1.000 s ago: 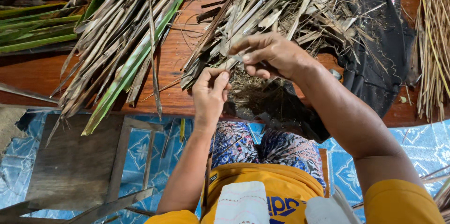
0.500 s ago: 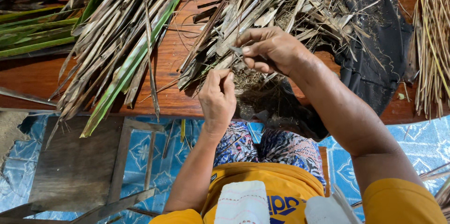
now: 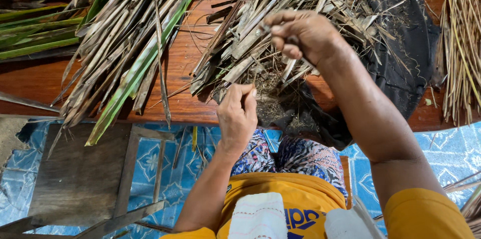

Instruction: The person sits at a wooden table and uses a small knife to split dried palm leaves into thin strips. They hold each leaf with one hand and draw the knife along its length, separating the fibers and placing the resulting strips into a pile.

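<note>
My left hand (image 3: 237, 113) is at the near edge of the red-brown wooden table (image 3: 185, 69), its fingers pinched on a thin dry strip. My right hand (image 3: 300, 34) is raised farther out over a heap of dry brown leaf strips (image 3: 260, 34), fingers closed around a thin dark stem or small tool; I cannot tell which. The two hands are apart, with fine loose fibre debris (image 3: 268, 81) lying between them on a black cloth (image 3: 406, 54).
A second bundle of dry and green long leaves (image 3: 130, 54) lies at the left of the table. Pale straw-like stalks (image 3: 463, 39) lie at the right edge. A wooden stool (image 3: 85, 174) stands on the blue patterned floor (image 3: 446, 154) at lower left.
My right hand has moved up and away over the leaf heap. My left hand has dropped toward the table's near edge, so the hands have drawn apart.
</note>
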